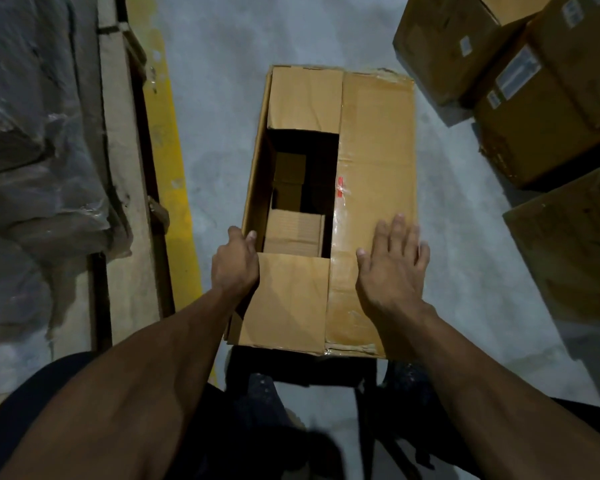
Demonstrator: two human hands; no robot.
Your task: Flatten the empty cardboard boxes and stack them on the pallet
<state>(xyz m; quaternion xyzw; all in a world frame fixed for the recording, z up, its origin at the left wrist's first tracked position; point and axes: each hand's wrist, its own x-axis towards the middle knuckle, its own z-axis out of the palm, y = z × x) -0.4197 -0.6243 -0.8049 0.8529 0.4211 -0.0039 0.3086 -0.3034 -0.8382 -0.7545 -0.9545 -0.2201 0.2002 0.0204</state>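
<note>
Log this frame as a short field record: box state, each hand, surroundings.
box: open cardboard box on the floor, not yet flattened; right long flap closed, short end flaps folded in, middle gap open
inside: smaller cardboard pieces visible
left hand: left hand grips the box's near left edge
right hand: right hand rests flat on the closed flap
surroundings: stacked boxes at right; wrapped pallet load at left; yellow floor line

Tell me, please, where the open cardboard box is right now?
In the head view, the open box sits mid-frame on the grey floor, right of the yellow line, with the left hand gripping its near-left edge.
</note>
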